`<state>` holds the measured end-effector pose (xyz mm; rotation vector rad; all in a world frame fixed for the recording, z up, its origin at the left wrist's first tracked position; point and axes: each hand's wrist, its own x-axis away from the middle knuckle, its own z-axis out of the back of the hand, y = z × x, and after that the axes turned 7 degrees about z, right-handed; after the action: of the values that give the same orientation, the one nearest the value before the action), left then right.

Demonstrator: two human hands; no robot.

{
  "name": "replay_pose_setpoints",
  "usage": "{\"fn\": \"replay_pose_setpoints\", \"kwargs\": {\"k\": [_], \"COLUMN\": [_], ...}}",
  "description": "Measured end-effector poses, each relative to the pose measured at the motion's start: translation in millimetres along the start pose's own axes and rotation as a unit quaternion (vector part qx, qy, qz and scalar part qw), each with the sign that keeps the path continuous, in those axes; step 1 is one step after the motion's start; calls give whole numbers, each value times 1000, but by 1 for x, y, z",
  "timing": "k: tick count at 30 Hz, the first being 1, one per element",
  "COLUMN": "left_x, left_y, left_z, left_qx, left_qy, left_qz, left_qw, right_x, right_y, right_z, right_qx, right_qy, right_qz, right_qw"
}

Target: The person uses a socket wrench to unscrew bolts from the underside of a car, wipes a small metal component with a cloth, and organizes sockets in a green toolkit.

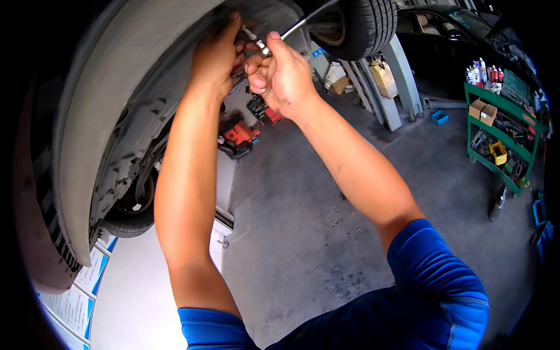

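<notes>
Both my arms reach up beneath the pale underbody (99,81) of a raised car. My right hand (283,79) has its thumb and curled fingers closed on a chrome wrench (300,22), whose long shaft runs up to the right. My left hand (213,61) is just left of it, fingers curled by a short metal socket piece (251,34); what they grip is partly hidden. A tyre (376,23) hangs just right of the wrench, and another wheel (131,221) is farther along the underside at lower left.
At right stand a lift post (399,70), a dark car (437,46) and a green tool cart (501,90) with bottles and boxes. A blue bin (438,116) and red equipment (239,133) sit on the grey floor (291,245).
</notes>
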<state>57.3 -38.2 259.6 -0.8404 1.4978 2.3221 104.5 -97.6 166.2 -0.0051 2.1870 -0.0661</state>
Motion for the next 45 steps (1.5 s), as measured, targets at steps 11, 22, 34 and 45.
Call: {"fn": "replay_pose_setpoints", "kwargs": {"k": [11,22,34,45], "left_x": [-7,-7,-3,-12], "left_y": [-7,-2,0,-4], "left_z": [-5,10,-7,-1], "left_qx": [0,-15,24,35], "left_qy": [38,55,27,13], "left_qz": [-21,4,-11,-65], "left_qw": [999,998,999,997], "right_x": [1,10,17,17], "right_y": [11,10,15,4], "right_z": [10,-2,5,0], "right_qx": [268,295,-220,-153], "right_qy": [-1,16,12,33], "right_qz": [153,160,10,-20], "right_qw": [951,942,975,988]}}
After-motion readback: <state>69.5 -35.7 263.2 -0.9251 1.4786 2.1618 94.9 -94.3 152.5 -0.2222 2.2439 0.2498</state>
